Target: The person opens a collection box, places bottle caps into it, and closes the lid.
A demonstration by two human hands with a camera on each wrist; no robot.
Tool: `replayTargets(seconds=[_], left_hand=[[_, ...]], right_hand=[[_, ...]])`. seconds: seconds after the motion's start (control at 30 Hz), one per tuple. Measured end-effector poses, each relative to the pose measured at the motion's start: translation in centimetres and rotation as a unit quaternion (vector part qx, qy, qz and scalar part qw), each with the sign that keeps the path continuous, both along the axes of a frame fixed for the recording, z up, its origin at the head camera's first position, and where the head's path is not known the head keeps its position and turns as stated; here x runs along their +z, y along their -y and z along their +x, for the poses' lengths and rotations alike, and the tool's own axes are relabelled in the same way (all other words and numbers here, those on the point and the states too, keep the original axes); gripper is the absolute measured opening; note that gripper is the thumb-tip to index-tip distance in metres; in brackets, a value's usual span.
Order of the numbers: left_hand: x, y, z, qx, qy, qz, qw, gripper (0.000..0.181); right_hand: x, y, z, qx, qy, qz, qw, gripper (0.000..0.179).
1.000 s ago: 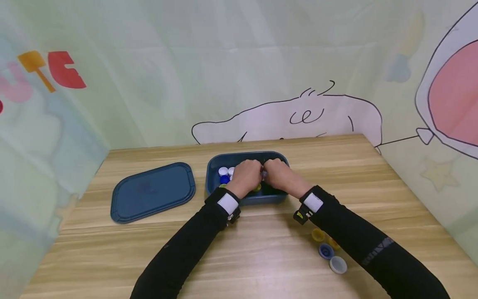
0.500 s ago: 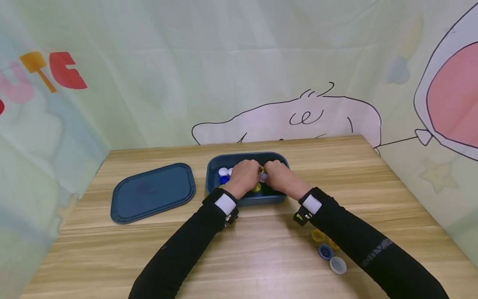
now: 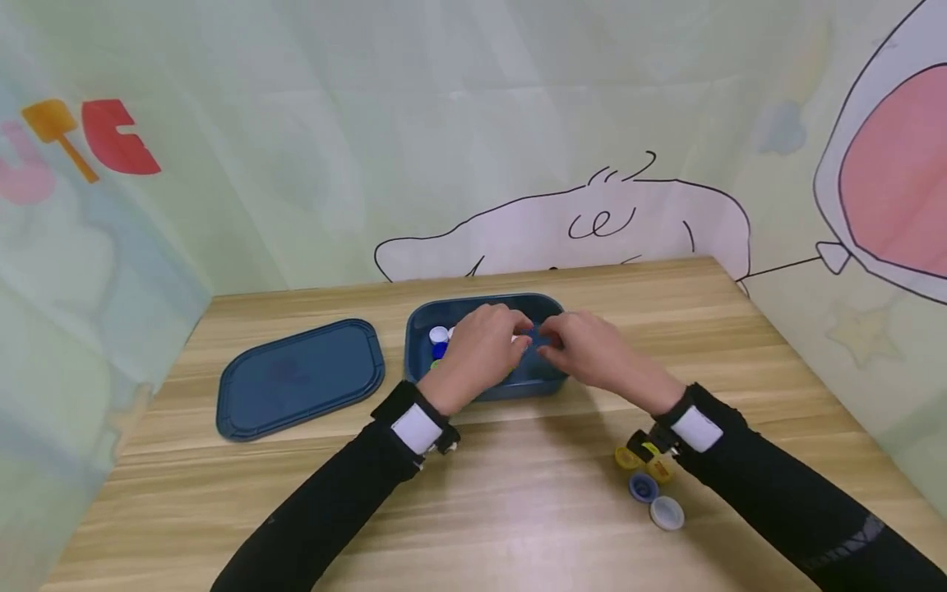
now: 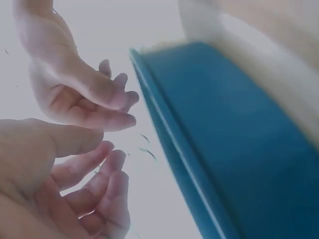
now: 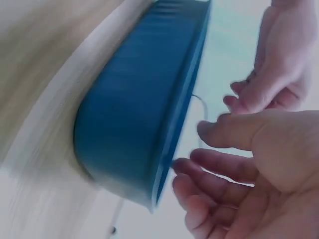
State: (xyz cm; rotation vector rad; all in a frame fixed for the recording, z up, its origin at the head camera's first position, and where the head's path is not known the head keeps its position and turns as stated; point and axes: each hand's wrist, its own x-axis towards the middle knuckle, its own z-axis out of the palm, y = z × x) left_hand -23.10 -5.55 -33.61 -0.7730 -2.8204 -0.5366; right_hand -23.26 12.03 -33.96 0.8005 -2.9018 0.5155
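A pale printed sheet [image 3: 414,123] hangs behind my work, with cartoon drawings on it. Below it lies the wood-grain table [image 3: 473,526], and my black sleeves [image 3: 318,510] reach in over it from the near edge. The blue bin [image 3: 525,388] stands toward the table's far side, and to its left, well apart, the flat blue lid [image 3: 299,378] lies slightly turned. My left hand [image 3: 481,349] is over the middle of the bin, fingers loosely bent, with a narrow gap between thumb and forefinger. My right hand [image 3: 592,349] is at the bin's right end, bent just as loosely, its thumb slightly apart from the forefinger; I can't tell whether it touches the rim. Smallest are the caps: a white cap [image 3: 438,335] and a blue cap [image 3: 440,351] inside the bin at its left end, while two yellow caps [image 3: 661,469], a blue-violet cap [image 3: 644,486] and a whitish cap [image 3: 667,513] sit close together on the table, near my right wrist.
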Motion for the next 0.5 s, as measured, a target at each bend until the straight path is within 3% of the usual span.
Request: replayTargets(seconds=[0.1,0.27,0.5], left_hand=[[0.3,-0.7,2.2,-0.033,0.002,-0.001,0.9994,0.023],[-0.4,-2.1,5.0,-0.095,0.029,-0.031,0.9945,0.024],[-2.1,-4.5,6.9,-0.142,0.067,-0.083,0.9841,0.027]], right_hand=[[0.4,-1.8,2.3,0.009,0.011,0.006,0.9999,0.020],[0.2,-4.6,6.0,-0.007,0.054,0.037,0.9978,0.024],[-1.0,-6.9,8.8,-0.041,0.122,0.058,0.9900,0.027]])
